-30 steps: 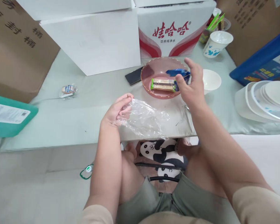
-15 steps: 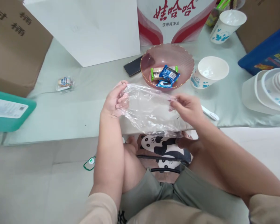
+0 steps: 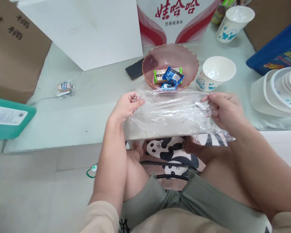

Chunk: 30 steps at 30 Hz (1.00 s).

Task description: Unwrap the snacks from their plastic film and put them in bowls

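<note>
A sheet of clear plastic film (image 3: 167,113) is stretched between my two hands above the table's front edge. My left hand (image 3: 128,105) pinches its left end between thumb and fingers. Its right end is gripped by my right hand (image 3: 224,108), with loose film trailing below the wrist. Just beyond the film sits a pink ribbed glass bowl (image 3: 181,56) with a gold scalloped rim. Several wrapped snacks (image 3: 173,77) in blue and green packaging lie inside it. Right of the bowl stands a paper cup (image 3: 215,74) with blue leaf prints.
A dark phone (image 3: 134,69) lies left of the bowl. White and red cartons (image 3: 176,29) stand behind. Another paper cup (image 3: 234,24) is at back right, stacked white tubs (image 3: 262,94) at right. A wrapped snack (image 3: 65,88) and a green container (image 3: 12,118) are at left.
My right hand has moved to the right, drawing the film out wider and tauter. My left hand has shifted slightly right and stays on its end.
</note>
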Each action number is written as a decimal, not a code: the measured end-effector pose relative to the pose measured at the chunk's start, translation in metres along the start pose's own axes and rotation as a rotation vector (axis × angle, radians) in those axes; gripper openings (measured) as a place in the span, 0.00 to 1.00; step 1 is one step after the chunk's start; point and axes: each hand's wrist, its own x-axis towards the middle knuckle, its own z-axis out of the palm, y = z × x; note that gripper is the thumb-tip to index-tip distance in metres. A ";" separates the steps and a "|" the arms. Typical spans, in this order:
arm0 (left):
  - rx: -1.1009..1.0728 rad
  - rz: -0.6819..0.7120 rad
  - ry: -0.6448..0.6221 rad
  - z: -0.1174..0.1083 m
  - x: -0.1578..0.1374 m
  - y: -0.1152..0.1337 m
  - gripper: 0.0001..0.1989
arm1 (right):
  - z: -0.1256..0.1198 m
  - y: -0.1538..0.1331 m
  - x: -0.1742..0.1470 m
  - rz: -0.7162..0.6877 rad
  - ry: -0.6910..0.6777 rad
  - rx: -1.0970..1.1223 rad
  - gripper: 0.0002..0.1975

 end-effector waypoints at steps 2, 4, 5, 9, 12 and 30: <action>-0.051 0.023 -0.054 0.002 0.001 0.001 0.16 | -0.002 0.000 -0.002 0.023 -0.042 -0.030 0.16; -0.080 0.003 -0.111 0.005 0.002 0.002 0.16 | -0.005 0.001 -0.004 0.067 -0.090 -0.112 0.16; -0.089 -0.020 -0.114 0.006 0.002 0.002 0.16 | -0.006 0.003 -0.004 0.091 -0.106 -0.160 0.17; -0.111 -0.044 0.047 0.012 0.005 0.001 0.18 | -0.011 0.009 -0.001 0.074 -0.037 -0.246 0.15; -0.131 0.013 0.182 0.015 0.005 0.001 0.18 | -0.010 0.013 0.007 -0.053 0.166 -0.025 0.09; -0.241 0.157 0.514 0.007 0.009 -0.001 0.22 | 0.020 0.014 0.000 0.043 0.040 0.012 0.03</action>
